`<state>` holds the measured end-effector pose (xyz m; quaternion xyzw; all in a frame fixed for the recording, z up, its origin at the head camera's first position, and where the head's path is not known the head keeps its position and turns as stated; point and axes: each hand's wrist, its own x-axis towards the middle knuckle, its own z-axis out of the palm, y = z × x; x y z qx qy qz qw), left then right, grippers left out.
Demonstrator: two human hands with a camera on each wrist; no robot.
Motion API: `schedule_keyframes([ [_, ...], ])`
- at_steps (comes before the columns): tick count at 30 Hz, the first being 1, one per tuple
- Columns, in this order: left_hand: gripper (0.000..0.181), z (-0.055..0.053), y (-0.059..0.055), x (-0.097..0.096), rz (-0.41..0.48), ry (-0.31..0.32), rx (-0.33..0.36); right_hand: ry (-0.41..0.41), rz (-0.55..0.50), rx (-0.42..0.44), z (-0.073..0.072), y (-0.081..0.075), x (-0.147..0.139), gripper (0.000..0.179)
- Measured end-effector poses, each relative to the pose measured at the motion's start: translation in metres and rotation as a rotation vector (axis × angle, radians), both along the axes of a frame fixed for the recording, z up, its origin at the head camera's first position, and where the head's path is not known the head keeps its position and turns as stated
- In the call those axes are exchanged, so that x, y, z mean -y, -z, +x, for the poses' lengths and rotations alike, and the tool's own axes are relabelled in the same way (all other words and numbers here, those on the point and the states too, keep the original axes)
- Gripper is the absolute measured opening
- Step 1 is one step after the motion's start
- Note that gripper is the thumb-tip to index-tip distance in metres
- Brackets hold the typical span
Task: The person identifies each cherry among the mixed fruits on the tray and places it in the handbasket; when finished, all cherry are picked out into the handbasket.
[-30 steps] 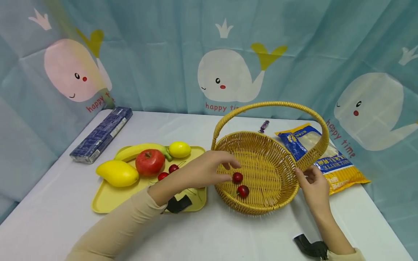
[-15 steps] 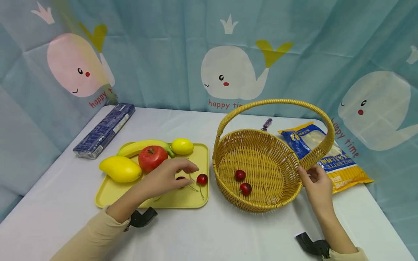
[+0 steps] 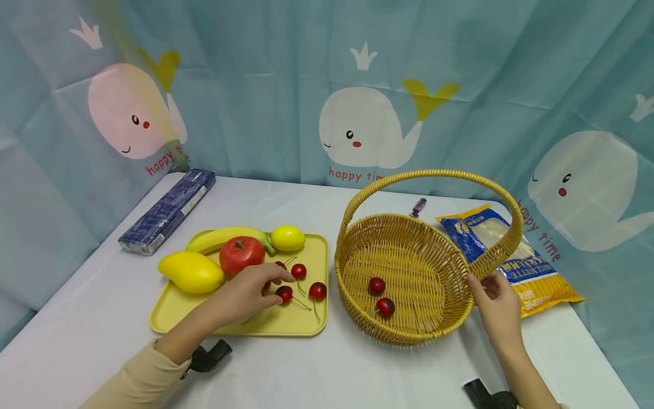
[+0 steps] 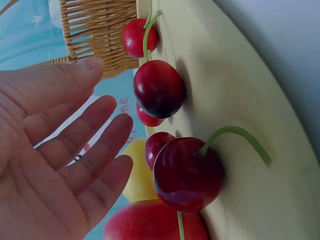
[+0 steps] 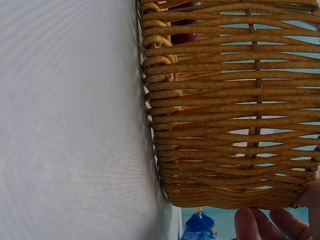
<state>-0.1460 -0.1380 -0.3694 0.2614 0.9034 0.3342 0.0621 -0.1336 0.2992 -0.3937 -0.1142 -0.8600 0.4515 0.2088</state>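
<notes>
My left hand point(image 3: 247, 292) hovers over the yellow tray point(image 3: 176, 318), its fingers loosely spread and holding nothing. Several red cherries with green stems lie there; one cherry point(image 3: 284, 294) is right by the thumb tip, another cherry point(image 3: 298, 271) just past the fingertips. In the left wrist view, a dark cherry point(image 4: 189, 174) sits close in front of the open palm. My right hand point(image 3: 495, 304) pinches the right rim of a woven basket point(image 3: 409, 272) below the handle's foot. Inside the basket are two cherries, a nearer cherry point(image 3: 385, 307) and a farther cherry point(image 3: 377, 286).
On the tray also lie a mango point(image 3: 191, 272), a red apple point(image 3: 242, 254), a banana point(image 3: 219, 238) and a lemon point(image 3: 288, 238). A dark blue box point(image 3: 168, 211) is at the back left. Behind the basket are a wrapped candy point(image 3: 418, 207) and a blue-and-yellow bag point(image 3: 531, 261).
The left hand has drawn back left from over the basket to above the cherries on the tray. The right hand stays at the basket's rim, and both cherries in the basket lie as before.
</notes>
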Motion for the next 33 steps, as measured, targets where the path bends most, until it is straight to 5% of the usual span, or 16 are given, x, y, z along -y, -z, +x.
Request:
schedule_keyframes([
  [21,0.035,-0.003,0.009,-0.016,-0.207,-0.055,0.011,-0.004,-0.040,-0.011,0.001,-0.003,0.004,0.029],
  [28,0.032,-0.005,0.011,-0.018,-0.208,-0.053,0.005,-0.004,-0.034,-0.019,0.001,-0.003,0.003,0.028],
  [33,0.033,-0.007,0.003,-0.017,-0.164,-0.060,0.015,-0.009,-0.033,-0.013,0.001,-0.003,0.003,0.029],
])
